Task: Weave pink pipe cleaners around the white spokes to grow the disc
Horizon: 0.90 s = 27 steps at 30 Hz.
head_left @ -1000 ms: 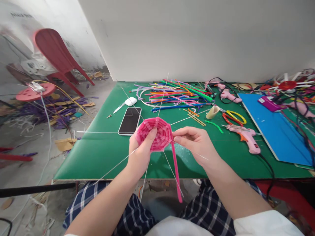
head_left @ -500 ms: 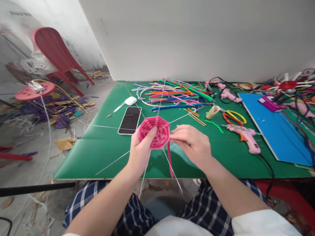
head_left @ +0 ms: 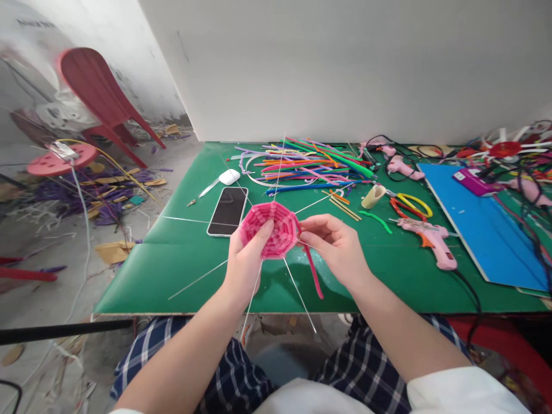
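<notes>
The pink disc (head_left: pixel 281 231) partly hides the left grip (head_left: pixel 244 261).

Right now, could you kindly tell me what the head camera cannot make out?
In the head view:
Left hand: fingertips except the thumb's, hidden behind the pink woven disc.
Purple box: label too small to read.
Black bar: outer end cut off by the left edge.
Lettering at upper left: blurred.
</notes>
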{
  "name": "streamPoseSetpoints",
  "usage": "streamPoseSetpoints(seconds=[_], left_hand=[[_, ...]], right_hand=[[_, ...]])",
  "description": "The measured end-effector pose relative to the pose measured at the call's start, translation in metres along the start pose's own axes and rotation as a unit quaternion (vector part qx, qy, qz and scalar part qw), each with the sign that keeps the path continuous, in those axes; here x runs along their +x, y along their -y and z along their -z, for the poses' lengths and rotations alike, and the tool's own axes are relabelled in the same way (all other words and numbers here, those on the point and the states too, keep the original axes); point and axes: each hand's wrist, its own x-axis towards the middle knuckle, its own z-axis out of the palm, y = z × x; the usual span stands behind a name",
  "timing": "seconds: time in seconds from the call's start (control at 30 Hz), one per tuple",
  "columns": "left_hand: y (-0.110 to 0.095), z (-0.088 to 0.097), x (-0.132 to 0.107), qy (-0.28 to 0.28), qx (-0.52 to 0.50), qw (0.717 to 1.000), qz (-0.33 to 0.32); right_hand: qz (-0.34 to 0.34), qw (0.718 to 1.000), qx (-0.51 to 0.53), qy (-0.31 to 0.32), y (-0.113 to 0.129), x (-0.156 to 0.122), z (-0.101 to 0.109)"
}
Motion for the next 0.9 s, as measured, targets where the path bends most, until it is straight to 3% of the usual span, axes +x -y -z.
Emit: streamPoseSetpoints(seconds=[0.33, 0.5, 0.67, 0.9], left_hand=[[-0.0009, -0.0001, 0.0011, -0.001, -0.013, 1.0, -0.003], [-0.0002, 0.0001, 0.0017, -0.002, -0.01, 1.0, -0.005], [0.0021, 0.0009, 0.0022, -0.003, 0.014, 1.0, -0.013], [0.0036, 0.0006, 0.0009, 0.006, 0.016, 1.0, -0.016]], right_hand=[[0.058, 0.996, -0.048, 0.048, -0.0001, -0.0038, 0.0041], [-0.005, 0.999, 0.03, 0.021, -0.002, -0.0012, 0.0016], [-0.092, 0.985, 0.147, 0.02, -0.0011, 0.0035, 0.0011], [-0.072, 0.993, 0.095, -0.01, -0.0037, 0.0023, -0.0023]])
